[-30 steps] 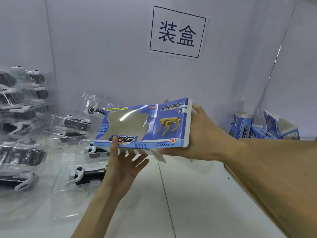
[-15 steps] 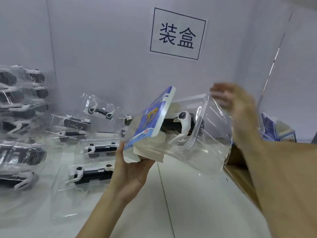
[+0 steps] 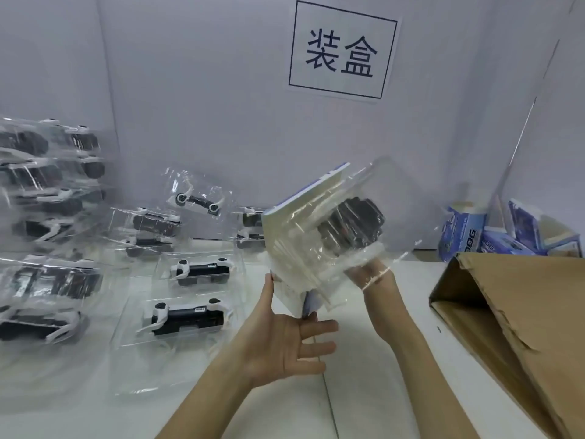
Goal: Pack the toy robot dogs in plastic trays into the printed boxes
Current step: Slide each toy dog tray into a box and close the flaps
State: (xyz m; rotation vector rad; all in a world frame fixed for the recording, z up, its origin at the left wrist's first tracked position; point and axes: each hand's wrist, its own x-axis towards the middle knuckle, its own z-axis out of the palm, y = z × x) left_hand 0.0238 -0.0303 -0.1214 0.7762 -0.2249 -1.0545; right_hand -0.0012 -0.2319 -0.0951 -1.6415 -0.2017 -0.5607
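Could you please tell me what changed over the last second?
The right hand let go of the printed box, took a plastic tray and brought it against the box, now tipped on edge. The left hand stays under the box; the other trays are unmoved.

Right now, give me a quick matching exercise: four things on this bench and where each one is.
Things:
1 paper sign
2 cardboard carton
3 raised printed box
4 stacked trays

Places:
A far left of the table
B in the air, centre
C on the back wall
D right side, lying open

Pairs: 1-C, 2-D, 3-B, 4-A
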